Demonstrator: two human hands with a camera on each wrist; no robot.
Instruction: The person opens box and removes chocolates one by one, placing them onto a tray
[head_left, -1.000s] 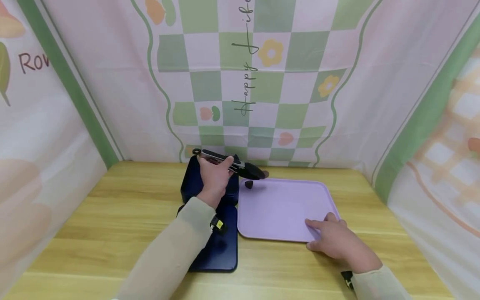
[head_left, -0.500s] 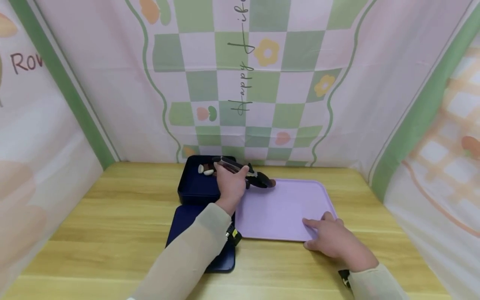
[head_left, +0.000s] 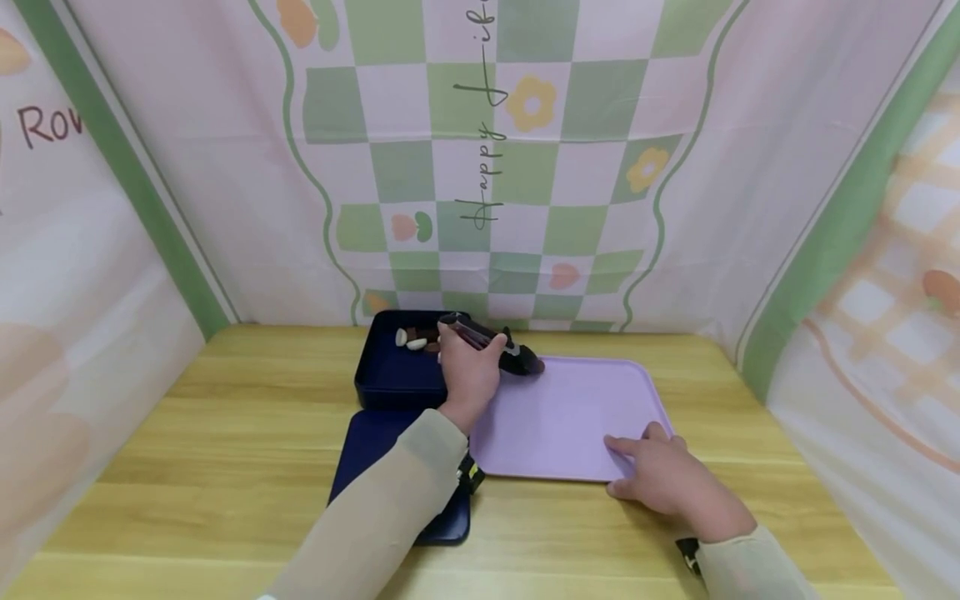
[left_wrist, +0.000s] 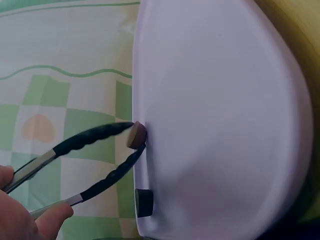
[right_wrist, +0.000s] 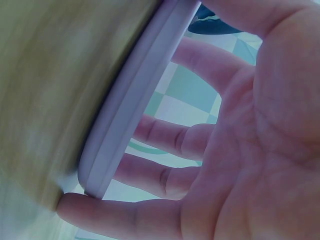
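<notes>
one pair of tongs grasped by left hand, right hand loose against one tray

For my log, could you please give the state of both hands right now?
Left hand: closed around the tongs, a brown piece between their tips.
Right hand: open, touching the lilac tray.

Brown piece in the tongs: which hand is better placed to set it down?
The left, I'd judge. The left hand grips the tongs, whose tips hold the brown piece at the far edge of the purple tray. The right hand touches the tray's near right corner, away from the piece.
</notes>
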